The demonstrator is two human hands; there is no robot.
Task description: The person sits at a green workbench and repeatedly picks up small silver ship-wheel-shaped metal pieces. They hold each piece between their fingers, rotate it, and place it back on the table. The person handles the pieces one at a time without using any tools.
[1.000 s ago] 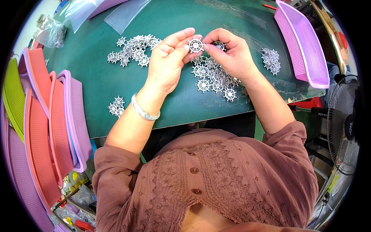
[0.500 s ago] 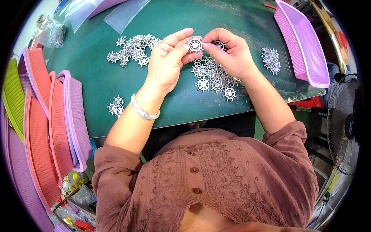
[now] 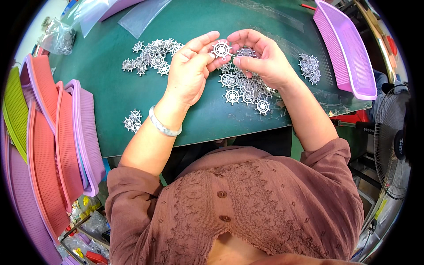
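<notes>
wheel pile [image 3: 240,84]: partly behind right hand [image 3: 261,55] | upper-left lavender tray [image 3: 123,8]: cut by top edge

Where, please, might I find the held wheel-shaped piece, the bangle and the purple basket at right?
Wheel-shaped piece [image 3: 221,49]: head view, on its central hub.
Bangle [image 3: 159,125]: head view, on the outer face of its band.
Purple basket [image 3: 350,52]: head view, on its inner surface.

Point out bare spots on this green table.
Bare: the green table between the left pile of silver wheels and the smaller, nearer cluster; also beyond the left hand, right of the plastic sheet. Crowded: the central pile by the right hand.
</notes>
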